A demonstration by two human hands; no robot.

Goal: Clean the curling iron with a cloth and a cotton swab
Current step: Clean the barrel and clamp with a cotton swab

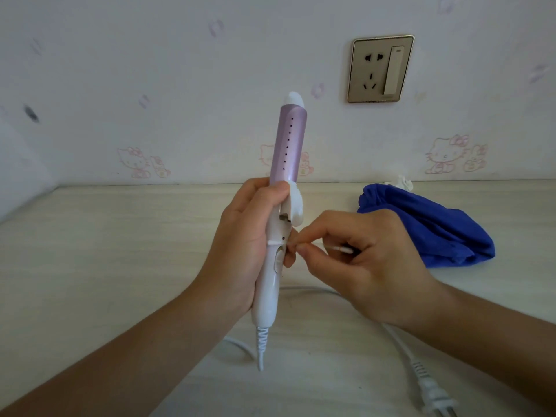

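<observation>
My left hand (240, 242) grips the white handle of the curling iron (287, 152) and holds it upright above the table, its pink barrel pointing up. My right hand (361, 260) pinches a thin cotton swab (337, 248) between thumb and fingers. The swab lies level, and its left tip touches the handle's right side just above the oval switch. A crumpled blue cloth (436, 227) lies on the table to the right, apart from both hands.
The iron's white cord (394, 335) loops over the pale table (105, 251) and ends in an unplugged plug (433, 395) at the lower right. A wall socket (380, 69) sits above. A small white object (403, 183) lies behind the cloth.
</observation>
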